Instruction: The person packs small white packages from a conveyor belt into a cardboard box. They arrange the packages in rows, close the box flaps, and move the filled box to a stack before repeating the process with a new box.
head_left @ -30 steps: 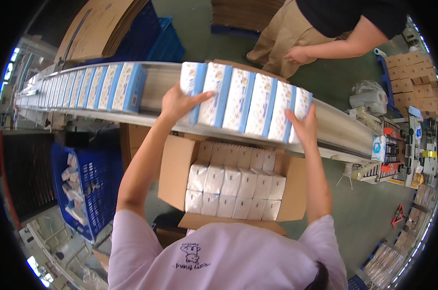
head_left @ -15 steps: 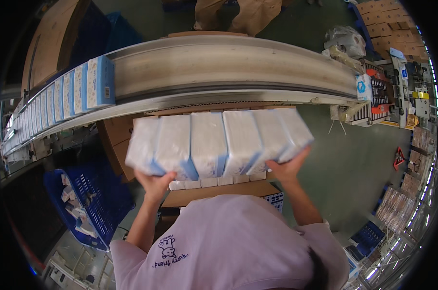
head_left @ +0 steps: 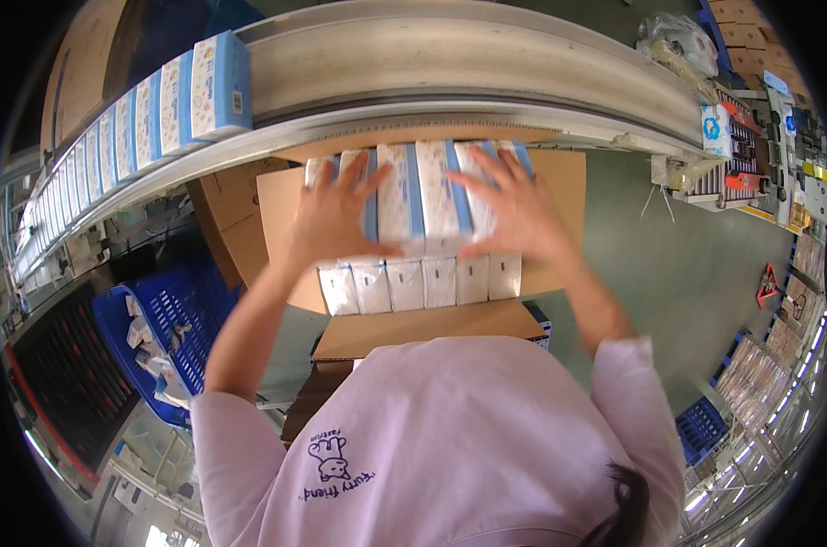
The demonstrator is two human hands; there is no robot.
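- Far left, a blue crate (head_left: 172, 333) sits low beside me, with small white packs in it.
- Above it, a row of blue-and-white packs (head_left: 163, 100) stands upright on the curved conveyor (head_left: 486, 55).
- My left hand (head_left: 333, 211) lies flat, fingers spread wide — pressing on the top row of tissue packs (head_left: 418, 196), not closed round any.
- Those packs lie in the open cardboard box (head_left: 559, 182) just below the conveyor; a lower row of white packs (head_left: 423, 281) shows at the near side.
- My right hand (head_left: 514, 208) presses flat too, grip wide, on the same row.
- Far right, a small machine (head_left: 751, 169) stands on the green floor.
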